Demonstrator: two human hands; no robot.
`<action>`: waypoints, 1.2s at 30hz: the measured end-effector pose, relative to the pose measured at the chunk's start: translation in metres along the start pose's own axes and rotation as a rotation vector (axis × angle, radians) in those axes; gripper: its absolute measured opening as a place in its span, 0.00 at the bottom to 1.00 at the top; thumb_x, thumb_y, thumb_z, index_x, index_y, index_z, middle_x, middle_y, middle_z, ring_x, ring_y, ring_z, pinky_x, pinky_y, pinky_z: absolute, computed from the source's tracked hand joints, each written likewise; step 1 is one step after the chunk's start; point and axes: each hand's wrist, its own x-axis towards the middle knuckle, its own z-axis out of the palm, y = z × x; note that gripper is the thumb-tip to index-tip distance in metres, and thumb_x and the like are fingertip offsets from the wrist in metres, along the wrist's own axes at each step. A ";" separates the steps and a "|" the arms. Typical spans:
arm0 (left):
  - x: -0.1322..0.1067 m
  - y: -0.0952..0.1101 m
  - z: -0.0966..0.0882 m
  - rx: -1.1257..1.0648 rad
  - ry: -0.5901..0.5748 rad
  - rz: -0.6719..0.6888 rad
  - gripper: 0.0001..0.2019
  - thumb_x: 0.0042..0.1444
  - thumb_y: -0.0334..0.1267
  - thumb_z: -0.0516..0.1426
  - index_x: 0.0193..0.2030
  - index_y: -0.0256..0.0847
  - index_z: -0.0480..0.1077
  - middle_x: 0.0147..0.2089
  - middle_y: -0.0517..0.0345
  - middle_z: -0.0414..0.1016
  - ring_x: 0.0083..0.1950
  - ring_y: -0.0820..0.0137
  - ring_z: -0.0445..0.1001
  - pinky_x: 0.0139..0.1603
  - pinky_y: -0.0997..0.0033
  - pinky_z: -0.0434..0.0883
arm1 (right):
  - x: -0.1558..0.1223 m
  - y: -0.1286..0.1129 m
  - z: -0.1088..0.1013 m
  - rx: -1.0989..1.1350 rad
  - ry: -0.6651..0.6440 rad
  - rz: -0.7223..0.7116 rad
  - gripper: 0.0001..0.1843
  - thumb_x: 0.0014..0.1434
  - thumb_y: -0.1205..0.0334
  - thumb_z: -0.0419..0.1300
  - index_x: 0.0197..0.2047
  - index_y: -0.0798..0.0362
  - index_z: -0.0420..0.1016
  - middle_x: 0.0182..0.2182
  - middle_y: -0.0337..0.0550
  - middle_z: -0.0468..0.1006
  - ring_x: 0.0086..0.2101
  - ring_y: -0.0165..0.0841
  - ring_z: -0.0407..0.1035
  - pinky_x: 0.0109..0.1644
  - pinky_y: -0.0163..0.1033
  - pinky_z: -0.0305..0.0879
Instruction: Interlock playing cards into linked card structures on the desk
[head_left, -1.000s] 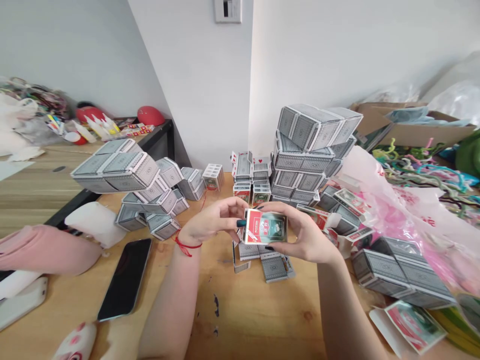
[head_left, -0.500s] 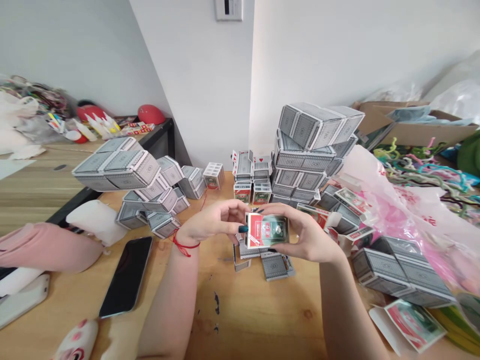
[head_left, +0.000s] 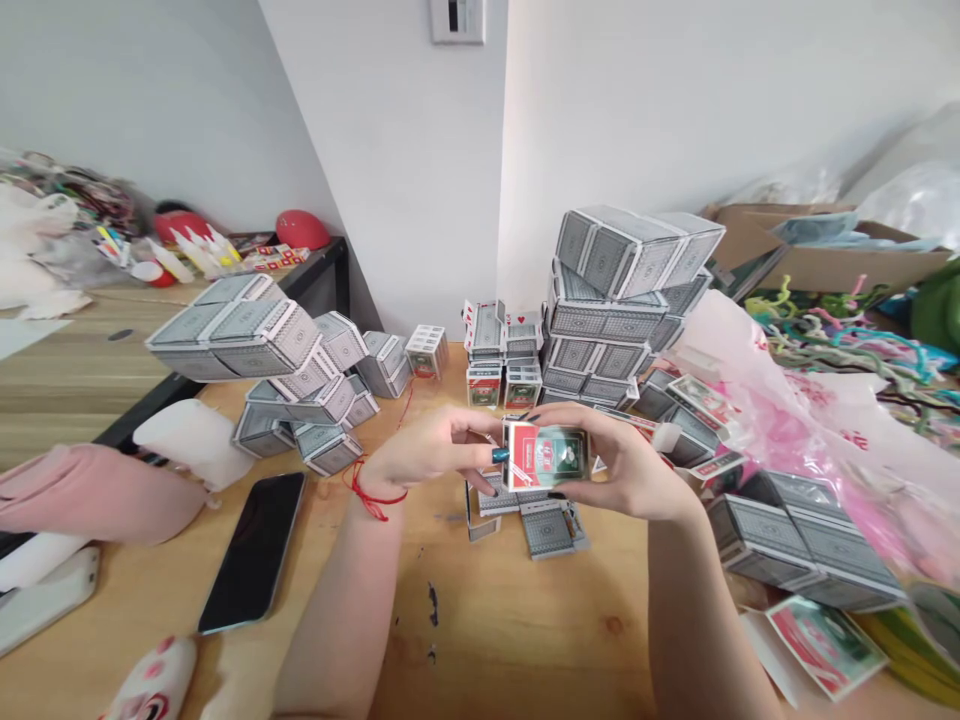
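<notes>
A red-and-green playing-card box (head_left: 549,458) is held up over the table in front of me. My right hand (head_left: 616,458) grips its right end, fingers along the top edge and thumb below. At the left end my left hand (head_left: 442,452) pinches the box, thumbnail at its front edge; its other fingers are partly hidden. Beneath the box lie grey patterned card pieces (head_left: 550,530) made into a flat open shape. Behind my hands stand small red-and-green card boxes (head_left: 523,383) under grey-backed ones.
A tall stack of grey card blocks (head_left: 607,315) rises at right, another stack (head_left: 247,335) at left. A black phone (head_left: 253,553) lies left of my forearm. Pink plastic wrap (head_left: 780,400), more grey blocks (head_left: 799,540) and an opened card box (head_left: 829,645) crowd the right.
Both hands and the card box have shifted slightly to the right. The stacks and other things on the table stay as they were.
</notes>
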 end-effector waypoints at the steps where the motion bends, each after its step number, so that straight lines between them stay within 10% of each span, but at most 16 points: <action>1: 0.000 0.000 0.000 0.001 -0.008 0.003 0.18 0.52 0.36 0.56 0.51 0.37 0.67 0.49 0.47 0.70 0.44 0.66 0.73 0.38 0.67 0.75 | 0.000 0.000 0.000 -0.003 0.001 0.002 0.29 0.45 0.69 0.64 0.52 0.50 0.65 0.51 0.48 0.68 0.51 0.42 0.62 0.54 0.48 0.60; 36: 0.012 -0.004 0.008 -0.027 0.085 -0.072 0.12 0.46 0.33 0.59 0.40 0.35 0.71 0.36 0.55 0.74 0.35 0.72 0.73 0.34 0.74 0.73 | 0.002 -0.005 0.000 -0.092 -0.012 -0.018 0.29 0.44 0.71 0.63 0.51 0.50 0.65 0.49 0.48 0.69 0.50 0.40 0.63 0.52 0.46 0.61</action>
